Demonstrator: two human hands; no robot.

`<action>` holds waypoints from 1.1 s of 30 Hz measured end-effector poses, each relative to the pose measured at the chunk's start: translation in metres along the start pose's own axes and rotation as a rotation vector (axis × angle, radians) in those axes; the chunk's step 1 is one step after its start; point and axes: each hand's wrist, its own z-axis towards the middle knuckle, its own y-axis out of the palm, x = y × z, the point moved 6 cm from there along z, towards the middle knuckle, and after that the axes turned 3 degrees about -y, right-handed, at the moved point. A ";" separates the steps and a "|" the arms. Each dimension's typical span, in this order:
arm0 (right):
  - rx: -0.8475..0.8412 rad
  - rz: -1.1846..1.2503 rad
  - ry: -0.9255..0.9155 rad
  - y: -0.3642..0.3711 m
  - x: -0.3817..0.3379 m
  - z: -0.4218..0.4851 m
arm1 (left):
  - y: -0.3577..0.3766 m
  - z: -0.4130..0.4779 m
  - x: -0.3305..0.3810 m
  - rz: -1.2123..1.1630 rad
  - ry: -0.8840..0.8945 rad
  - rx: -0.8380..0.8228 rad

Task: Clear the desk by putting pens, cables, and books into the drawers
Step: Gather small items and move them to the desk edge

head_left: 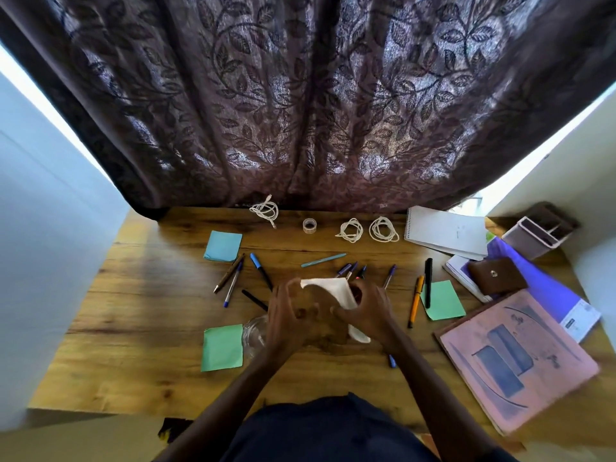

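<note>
I'm gripping a white cloth w/ my right hand, fingers curling round it, its tail hanging out below my palm. My left hand is hovering at the cloth's left corner w/ fingers curling. It's blurring, so I can't tell if it's pinching anything. Both hands are sitting over the middle of the wooden tabletop and blocking part of a cluster of dark pens just behind the cloth.

More pens are lying loose around them:
- a teal pen further back
- a blue-capped pen on the left
- a brown pen & a silver pen, side by side on the left
- an orange pen on the right
- a black pen crossing a green sticky pad

Three white coiled cables are lying along the back edge by the dark leaf-pattern curtain. Books are piling up at right: a white spiral notepad, a purple folder w/ a brown leather pouch on top, and a pink book nearest me.

A clear glass jar is hiding under my left wrist, contents unreadable. A grey pen holder is tilting in the far right corner, its inside too dark to read. A blue pen end is poking out from under my right forearm.
</note>
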 end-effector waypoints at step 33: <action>-0.086 0.586 0.285 0.179 -0.172 0.049 | -0.168 0.051 -0.126 -0.106 -0.178 0.095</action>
